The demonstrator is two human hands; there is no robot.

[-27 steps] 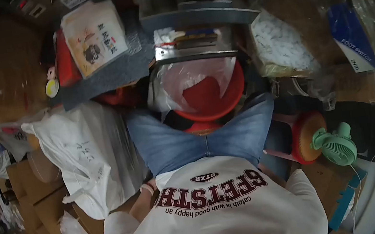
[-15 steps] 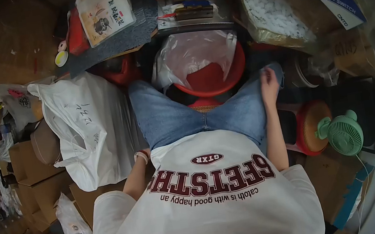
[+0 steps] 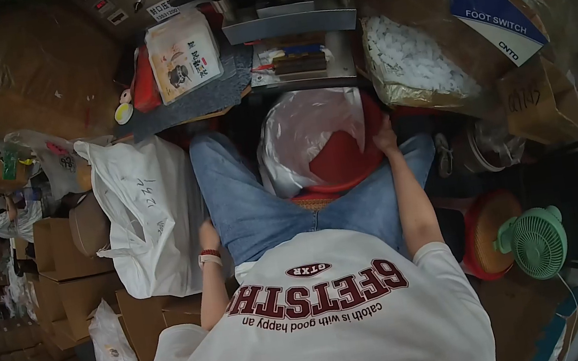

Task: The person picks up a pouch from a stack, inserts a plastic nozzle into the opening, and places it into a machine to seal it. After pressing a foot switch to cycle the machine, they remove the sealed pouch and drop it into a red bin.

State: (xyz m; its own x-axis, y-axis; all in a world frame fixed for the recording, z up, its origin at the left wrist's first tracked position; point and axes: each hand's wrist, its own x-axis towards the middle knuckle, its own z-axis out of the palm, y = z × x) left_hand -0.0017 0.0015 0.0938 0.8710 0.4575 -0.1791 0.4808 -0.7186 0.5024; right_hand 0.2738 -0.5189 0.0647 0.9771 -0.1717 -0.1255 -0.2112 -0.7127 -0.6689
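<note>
My right hand is at the right rim of a red basin, its fingers closed on the edge. Clear plastic film hangs over the basin's left and far side. The basin stands between my knees, in front of my jeans. Down beside my left thigh is my left hand, close to a large white sack with handwriting on it; its fingers are too dim and small to make out.
A machine with a metal plate stands ahead. Right of it are a box of white pieces and a foot-switch box. A green fan sits at right, cartons at left. Another person is far left.
My right hand has moved from my right knee to the basin's rim. My left hand has come into view beside the sack. The view has tilted up, showing more of the machine.
</note>
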